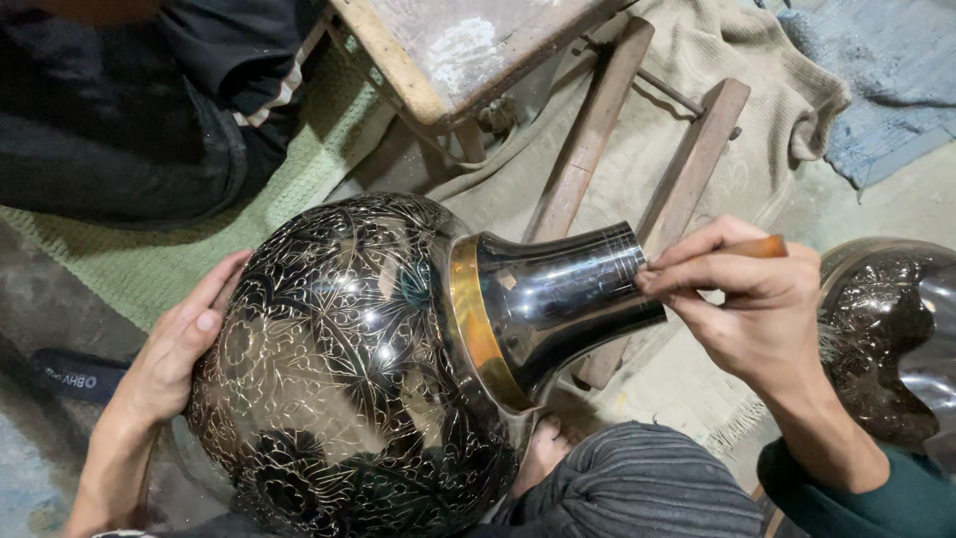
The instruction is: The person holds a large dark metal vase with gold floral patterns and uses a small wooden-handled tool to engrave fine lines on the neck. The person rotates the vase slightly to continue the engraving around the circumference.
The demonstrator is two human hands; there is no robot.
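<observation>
Two hands on engraved vase [368,369], left hand [179,344] steadying, right hand [752,304] at neck

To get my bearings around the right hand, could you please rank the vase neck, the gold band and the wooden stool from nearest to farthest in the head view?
1. Vase neck: touching the right hand.
2. Gold band: further left along the vase.
3. Wooden stool: farthest, at the top.

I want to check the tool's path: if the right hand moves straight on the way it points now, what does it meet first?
The right hand points left at the vase's plain dark neck; it would likely meet that first, near the rim.
</observation>
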